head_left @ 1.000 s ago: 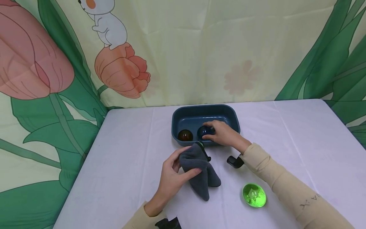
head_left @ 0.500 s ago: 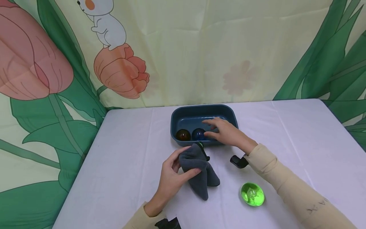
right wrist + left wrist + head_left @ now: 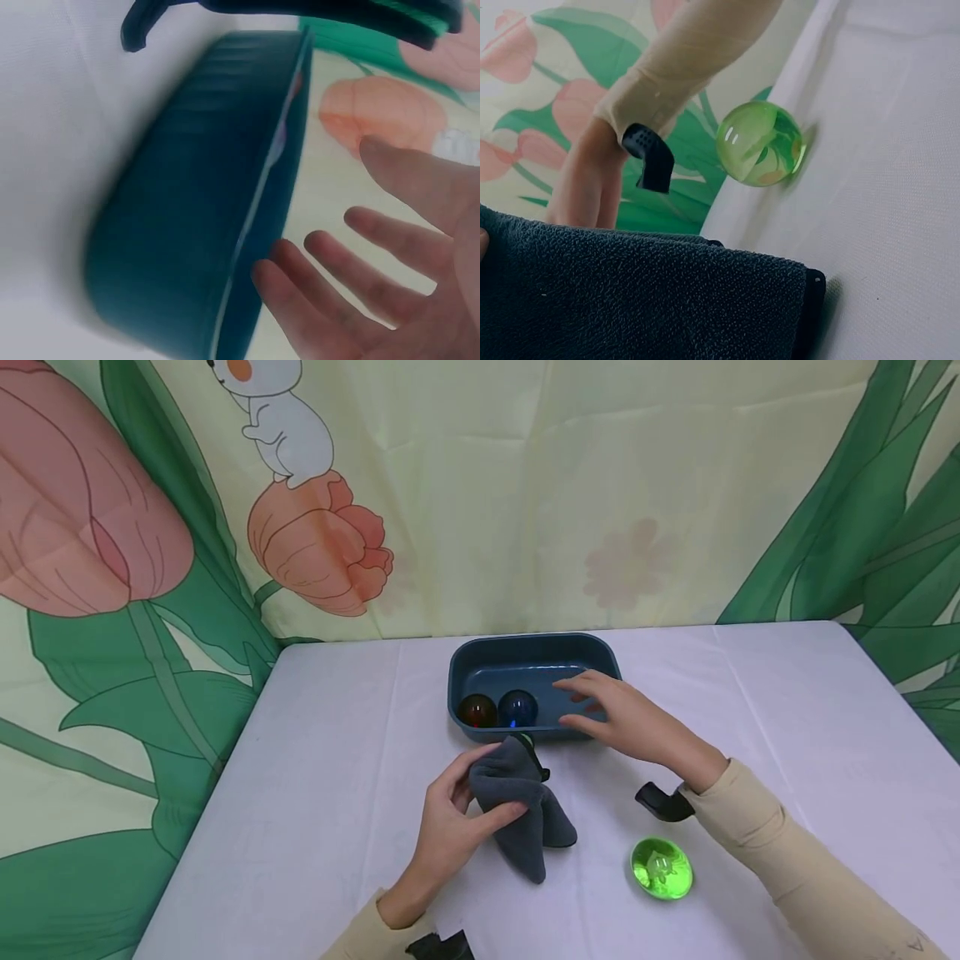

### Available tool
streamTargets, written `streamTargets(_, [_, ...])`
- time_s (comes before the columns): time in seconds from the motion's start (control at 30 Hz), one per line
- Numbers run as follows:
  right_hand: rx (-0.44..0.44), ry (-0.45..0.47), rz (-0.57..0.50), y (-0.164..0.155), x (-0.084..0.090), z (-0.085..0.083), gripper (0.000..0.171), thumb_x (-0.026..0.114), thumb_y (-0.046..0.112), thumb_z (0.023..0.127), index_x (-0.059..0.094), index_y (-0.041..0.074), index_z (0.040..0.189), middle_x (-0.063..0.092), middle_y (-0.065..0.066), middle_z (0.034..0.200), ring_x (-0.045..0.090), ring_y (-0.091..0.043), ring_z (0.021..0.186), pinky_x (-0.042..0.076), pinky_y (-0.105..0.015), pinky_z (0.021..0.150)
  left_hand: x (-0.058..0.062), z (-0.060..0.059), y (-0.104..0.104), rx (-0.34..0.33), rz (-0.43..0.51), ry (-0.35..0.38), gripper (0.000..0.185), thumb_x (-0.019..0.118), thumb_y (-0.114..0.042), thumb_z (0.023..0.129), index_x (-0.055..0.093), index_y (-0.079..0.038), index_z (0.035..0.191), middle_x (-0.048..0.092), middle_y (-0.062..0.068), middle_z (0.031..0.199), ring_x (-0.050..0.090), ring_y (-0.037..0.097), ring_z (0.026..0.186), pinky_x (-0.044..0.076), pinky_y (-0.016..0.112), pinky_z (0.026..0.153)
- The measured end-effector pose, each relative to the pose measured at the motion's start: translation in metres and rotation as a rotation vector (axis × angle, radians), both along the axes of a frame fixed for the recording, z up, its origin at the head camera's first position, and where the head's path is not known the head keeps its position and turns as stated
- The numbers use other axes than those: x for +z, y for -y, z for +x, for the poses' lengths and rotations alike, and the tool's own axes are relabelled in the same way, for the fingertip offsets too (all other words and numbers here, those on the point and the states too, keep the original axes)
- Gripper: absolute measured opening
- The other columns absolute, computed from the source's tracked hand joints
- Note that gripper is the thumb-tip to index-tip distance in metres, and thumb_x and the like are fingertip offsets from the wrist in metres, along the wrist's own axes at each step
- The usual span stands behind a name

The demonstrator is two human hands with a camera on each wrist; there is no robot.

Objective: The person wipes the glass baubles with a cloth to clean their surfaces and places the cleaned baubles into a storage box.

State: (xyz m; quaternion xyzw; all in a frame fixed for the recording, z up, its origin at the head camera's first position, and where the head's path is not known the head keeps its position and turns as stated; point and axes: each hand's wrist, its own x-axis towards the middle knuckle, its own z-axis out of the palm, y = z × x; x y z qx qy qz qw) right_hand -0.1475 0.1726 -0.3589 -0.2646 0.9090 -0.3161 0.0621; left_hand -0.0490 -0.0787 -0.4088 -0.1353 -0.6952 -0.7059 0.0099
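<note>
Crumpled dark grey cloth (image 3: 521, 806), fuzzy-textured

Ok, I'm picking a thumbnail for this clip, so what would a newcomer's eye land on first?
Probably the bright green ball, glowing on the white table near the right forearm. Next, the dark blue tray at the table's far middle, with a red ball and a blue ball inside, the right hand open over it. In front, the left hand grips a grey cloth.

White table (image 3: 315, 777), floral backdrop (image 3: 525, 502)
</note>
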Motion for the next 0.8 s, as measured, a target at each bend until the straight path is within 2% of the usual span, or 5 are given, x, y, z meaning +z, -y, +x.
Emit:
streamTargets(0.27, [0.019,-0.05,0.017,-0.021,0.009,0.022,0.048,0.071,0.023,0.093,0.057,0.013,0.138,0.06,-0.006,0.13,0.066,-0.026,0.106,0.057,-0.043,0.088,0.001,0.001,-0.002,0.007,-0.002,0.025,0.064,0.083,-0.003,0.078,0.057,-0.012,0.136,0.059,0.008,0.134,0.061,0.022,0.117,0.048,0.026,0.105])
streamTargets(0.5, [0.038,-0.048,0.024,-0.038,0.012,0.043,0.049,0.073,0.023,0.092,0.058,0.017,0.137,0.061,-0.001,0.13,0.066,-0.021,0.107,0.057,-0.043,0.091,0.001,0.001,-0.001,0.002,0.005,0.022,0.064,0.083,-0.003,0.078,0.057,-0.012,0.136,0.059,0.009,0.134,0.061,0.022,0.117,0.049,0.026,0.105])
streamTargets(0.8, [0.077,-0.088,0.014,-0.052,0.001,0.066,0.049,0.075,0.031,0.09,0.058,0.026,0.135,0.058,0.014,0.127,0.064,-0.008,0.104,0.058,-0.033,0.087,-0.001,0.001,0.0,0.011,0.002,0.02,0.065,0.084,-0.003,0.078,0.057,-0.012,0.136,0.059,0.009,0.133,0.062,0.022,0.116,0.049,0.026,0.104])
